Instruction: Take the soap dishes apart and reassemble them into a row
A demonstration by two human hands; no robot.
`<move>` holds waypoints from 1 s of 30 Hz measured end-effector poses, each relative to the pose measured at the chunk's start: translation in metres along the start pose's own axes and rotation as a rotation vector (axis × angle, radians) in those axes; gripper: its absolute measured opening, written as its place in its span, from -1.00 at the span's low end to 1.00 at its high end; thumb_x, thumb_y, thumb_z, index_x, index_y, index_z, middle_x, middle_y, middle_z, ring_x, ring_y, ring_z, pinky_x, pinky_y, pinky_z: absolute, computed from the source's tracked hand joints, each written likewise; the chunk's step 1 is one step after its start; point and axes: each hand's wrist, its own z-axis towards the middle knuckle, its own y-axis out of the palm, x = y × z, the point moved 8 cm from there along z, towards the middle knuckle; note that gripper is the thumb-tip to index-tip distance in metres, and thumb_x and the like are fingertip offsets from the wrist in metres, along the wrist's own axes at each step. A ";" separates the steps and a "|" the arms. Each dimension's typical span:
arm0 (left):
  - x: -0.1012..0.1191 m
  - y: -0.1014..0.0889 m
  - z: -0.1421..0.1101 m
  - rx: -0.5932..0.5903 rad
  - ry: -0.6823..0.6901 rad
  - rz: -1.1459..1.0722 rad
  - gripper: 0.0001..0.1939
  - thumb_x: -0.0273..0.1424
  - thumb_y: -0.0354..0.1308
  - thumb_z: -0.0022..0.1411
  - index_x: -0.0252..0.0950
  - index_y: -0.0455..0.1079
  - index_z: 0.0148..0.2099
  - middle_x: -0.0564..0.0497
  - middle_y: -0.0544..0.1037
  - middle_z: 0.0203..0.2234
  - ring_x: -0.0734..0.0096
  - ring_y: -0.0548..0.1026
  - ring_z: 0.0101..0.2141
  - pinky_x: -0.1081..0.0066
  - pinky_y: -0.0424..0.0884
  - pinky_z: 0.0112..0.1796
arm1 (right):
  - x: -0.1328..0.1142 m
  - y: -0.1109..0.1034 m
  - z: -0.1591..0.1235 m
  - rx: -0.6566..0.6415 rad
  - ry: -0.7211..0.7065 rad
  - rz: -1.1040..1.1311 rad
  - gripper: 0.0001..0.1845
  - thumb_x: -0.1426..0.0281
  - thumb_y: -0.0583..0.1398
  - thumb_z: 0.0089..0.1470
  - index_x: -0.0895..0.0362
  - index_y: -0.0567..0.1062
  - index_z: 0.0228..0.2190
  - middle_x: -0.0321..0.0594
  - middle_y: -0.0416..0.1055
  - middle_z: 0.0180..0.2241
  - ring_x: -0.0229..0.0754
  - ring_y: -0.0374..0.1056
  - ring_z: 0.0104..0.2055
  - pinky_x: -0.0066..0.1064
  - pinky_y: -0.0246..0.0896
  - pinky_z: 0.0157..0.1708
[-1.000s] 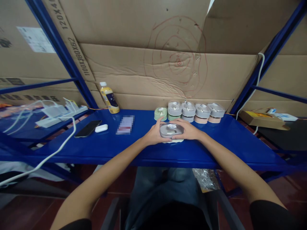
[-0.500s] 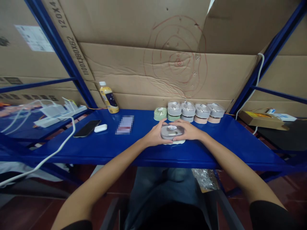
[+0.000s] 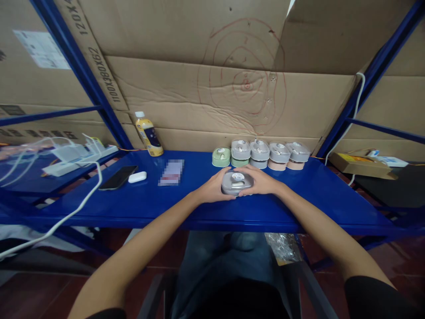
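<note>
A small lunch box [image 3: 236, 180] with a see-through grey lid and a round sticker is held between my two hands, above the blue table near its front edge. My left hand [image 3: 215, 186] wraps around its left side, with the thumb along the front. On the right side, my right hand [image 3: 260, 180] closes around it in the same way. The box's lower part is mostly hidden by my fingers. Just behind my hands stands a row of similar boxes: a single green box [image 3: 221, 157] and several two-high stacks [image 3: 260, 150] with grey boxes on top.
A yellow bottle [image 3: 149, 135] stands at the back left. Nearer lie a black phone [image 3: 118, 178], a white earbud case [image 3: 137, 177] and a blurred-out packet [image 3: 171, 172]. A white cable [image 3: 83, 204] crosses the left end. Cardboard [image 3: 166, 93] walls the back.
The held box has settled lower and lies more level between my hands; less of the white edge beneath it shows. Both hands keep their hold, and the view has shifted slightly.
</note>
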 end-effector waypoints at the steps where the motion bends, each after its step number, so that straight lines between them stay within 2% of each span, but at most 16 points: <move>1: -0.001 -0.001 0.001 0.003 -0.006 -0.010 0.22 -0.02 0.51 -0.03 -0.28 -0.05 0.49 -0.36 0.22 0.39 -0.26 0.26 0.36 -0.13 0.26 0.30 | 0.002 0.001 0.001 0.006 0.001 0.009 0.00 -0.04 0.48 -0.08 -0.03 0.35 0.31 -0.04 0.40 0.14 0.16 0.38 0.17 0.05 0.32 0.20; 4: -0.001 -0.004 0.003 0.016 -0.012 -0.037 0.21 -0.01 0.53 -0.06 -0.29 -0.01 0.46 -0.35 0.29 0.34 -0.25 0.32 0.32 -0.12 0.30 0.27 | 0.007 0.002 0.003 0.012 -0.016 0.033 0.02 -0.04 0.48 -0.08 -0.04 0.31 0.33 -0.03 0.39 0.18 0.17 0.37 0.21 0.09 0.29 0.23; 7: -0.003 -0.005 0.006 0.021 -0.029 -0.073 0.24 -0.02 0.55 -0.11 -0.24 -0.01 0.46 -0.30 0.34 0.31 -0.24 0.36 0.29 -0.12 0.32 0.24 | 0.011 0.004 0.004 0.003 -0.034 0.039 0.12 -0.05 0.51 -0.16 -0.06 0.28 0.35 -0.04 0.36 0.24 0.20 0.35 0.25 0.13 0.24 0.27; 12: -0.011 -0.004 0.008 0.016 -0.026 -0.120 0.26 -0.03 0.56 -0.14 -0.25 -0.02 0.46 -0.28 0.37 0.29 -0.21 0.39 0.26 -0.09 0.35 0.22 | 0.020 0.005 0.007 0.016 -0.005 0.039 0.16 -0.05 0.53 -0.23 -0.03 0.31 0.33 -0.03 0.37 0.27 0.23 0.34 0.27 0.17 0.22 0.28; 18: -0.021 -0.002 0.008 0.011 -0.056 -0.052 0.28 0.03 0.54 -0.14 -0.25 0.00 0.48 -0.33 0.32 0.31 -0.27 0.33 0.29 -0.16 0.30 0.24 | 0.033 0.012 0.009 -0.001 0.070 0.061 0.21 -0.06 0.53 -0.26 0.05 0.30 0.35 0.05 0.33 0.31 0.25 0.31 0.32 0.14 0.19 0.32; 22: -0.014 -0.005 0.006 -0.002 -0.043 -0.024 0.30 0.06 0.54 -0.15 -0.25 -0.01 0.49 -0.36 0.28 0.34 -0.29 0.30 0.30 -0.16 0.28 0.24 | 0.038 0.016 0.008 -0.024 0.088 0.048 0.22 -0.09 0.52 -0.25 0.05 0.28 0.35 0.07 0.31 0.32 0.28 0.28 0.33 0.19 0.16 0.32; 24: -0.006 -0.010 0.003 0.002 0.010 0.002 0.20 0.04 0.50 -0.06 -0.24 0.03 0.48 -0.32 0.29 0.35 -0.24 0.31 0.31 -0.12 0.26 0.27 | 0.039 0.015 0.008 -0.001 0.072 0.031 0.26 -0.12 0.51 -0.25 0.06 0.24 0.37 0.10 0.27 0.34 0.29 0.24 0.35 0.22 0.13 0.33; 27: 0.006 -0.021 -0.006 0.013 0.061 0.102 -0.11 -0.03 0.36 0.17 -0.20 0.15 0.43 -0.22 0.38 0.27 -0.11 0.39 0.25 -0.03 0.30 0.26 | 0.042 0.013 0.006 0.065 0.097 0.007 0.32 -0.14 0.50 -0.23 0.10 0.16 0.40 0.18 0.20 0.35 0.32 0.19 0.38 0.22 0.13 0.33; 30: 0.013 -0.036 -0.021 0.065 0.003 0.296 -0.26 -0.06 0.26 0.26 -0.14 0.22 0.41 -0.16 0.42 0.15 -0.03 0.49 0.11 0.05 0.44 0.13 | 0.045 0.012 0.004 0.116 0.164 -0.012 0.27 -0.14 0.47 -0.15 0.10 0.13 0.40 0.19 0.20 0.32 0.31 0.22 0.35 0.23 0.20 0.29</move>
